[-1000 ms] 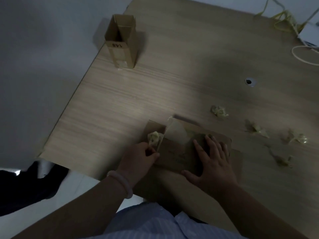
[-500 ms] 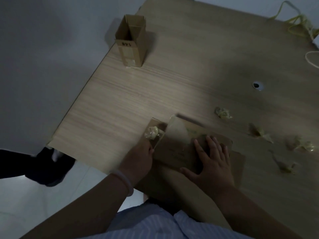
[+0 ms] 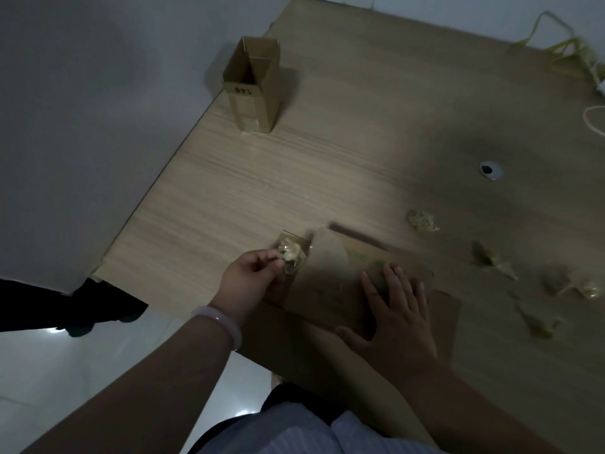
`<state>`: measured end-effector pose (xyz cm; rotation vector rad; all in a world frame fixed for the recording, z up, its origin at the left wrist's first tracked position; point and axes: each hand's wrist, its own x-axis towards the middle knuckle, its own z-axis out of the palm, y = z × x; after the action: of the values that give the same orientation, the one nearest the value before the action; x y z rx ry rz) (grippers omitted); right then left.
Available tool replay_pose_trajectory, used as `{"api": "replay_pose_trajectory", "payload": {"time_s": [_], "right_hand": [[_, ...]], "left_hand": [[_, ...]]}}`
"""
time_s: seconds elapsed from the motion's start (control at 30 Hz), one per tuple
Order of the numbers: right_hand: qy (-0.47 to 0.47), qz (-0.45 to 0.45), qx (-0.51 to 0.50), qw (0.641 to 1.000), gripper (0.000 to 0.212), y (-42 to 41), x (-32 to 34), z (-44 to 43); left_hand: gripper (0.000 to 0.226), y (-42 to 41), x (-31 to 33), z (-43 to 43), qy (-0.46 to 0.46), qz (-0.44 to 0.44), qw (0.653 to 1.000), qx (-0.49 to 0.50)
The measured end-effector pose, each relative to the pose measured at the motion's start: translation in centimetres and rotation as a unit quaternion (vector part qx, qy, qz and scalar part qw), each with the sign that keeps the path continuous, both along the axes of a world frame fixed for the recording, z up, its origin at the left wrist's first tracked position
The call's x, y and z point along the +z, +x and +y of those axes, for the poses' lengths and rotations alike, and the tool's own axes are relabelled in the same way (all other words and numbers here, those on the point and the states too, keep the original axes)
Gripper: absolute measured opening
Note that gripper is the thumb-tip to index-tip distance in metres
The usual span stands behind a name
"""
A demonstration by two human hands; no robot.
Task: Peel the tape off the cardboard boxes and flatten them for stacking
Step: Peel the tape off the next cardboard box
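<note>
Our left hand (image 3: 250, 278) is closed in a pinch: thumb and fingertips are clamped on a crumpled wad (image 3: 293, 253) of peeled tape, held just past the fingertips, over the near-left corner of the flat box (image 3: 327, 276). The picture is blurred there, so we cannot tell whether a strand joins the wad to the cardboard or whether it has come free. A pale bracelet (image 3: 218, 322) sits on that wrist.

Just to the right of it, our right hand (image 3: 397, 312) lies spread, fingers straight and apart, palm pressing the flat box down. Under the box, and showing beyond the right hand, is a second cardboard sheet (image 3: 447, 312), which juts over the near edge of the table (image 3: 294, 178).

Further right of the right hand, 4 scraps (image 3: 421, 220) of balled tape lie scattered on the wood, each apart from the others. Well ahead of the left hand, near the table's left edge, 1 upright box (image 3: 253, 90) stands open at the top, with tape showing low on its front face.

We judge the step in hand to be the end of stripping this box. The next move calls for pulling the wad clear while the right hand holds the cardboard, dropping it with the scraps, then reaching forward for the upright box, which is not yet peeled or flattened.
</note>
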<state>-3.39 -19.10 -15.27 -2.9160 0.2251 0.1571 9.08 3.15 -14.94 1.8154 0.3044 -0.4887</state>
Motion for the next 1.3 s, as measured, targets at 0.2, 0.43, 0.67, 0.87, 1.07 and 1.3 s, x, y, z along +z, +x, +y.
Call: {"api": "replay_pose_trajectory", "payload": {"time_s": [0.2,0.43,0.67,0.87,1.07,1.3], "right_hand": [[-0.001,0.007,0.007,1.0,0.096,0.0,0.1,-0.1],[0.011,0.005,-0.001,1.0,0.096,0.0,0.3,0.1],[0.015,-0.003,-0.008,1.0,0.096,0.0,0.2,0.2],[0.015,-0.006,-0.012,1.0,0.096,0.0,0.3,0.3],[0.015,-0.011,-0.017,1.0,0.096,0.0,0.3,0.3],[0.009,-0.006,-0.018,1.0,0.097,0.1,0.4,0.4]], "left_hand": [[0.043,0.8,1.0,-2.1,0.089,-0.089,0.976,-0.179],[0.004,1.7,1.1,-2.7,0.213,-0.278,0.892,-0.284],[0.01,2.9,0.0,-2.4,0.152,-0.121,0.981,-0.019],[0.025,3.6,0.9,-1.1,0.033,-0.047,0.996,-0.071],[0.031,2.9,1.3,1.4,0.015,0.096,0.983,-0.156],[0.039,3.5,1.0,-0.8,0.023,0.045,0.965,-0.259]]}}
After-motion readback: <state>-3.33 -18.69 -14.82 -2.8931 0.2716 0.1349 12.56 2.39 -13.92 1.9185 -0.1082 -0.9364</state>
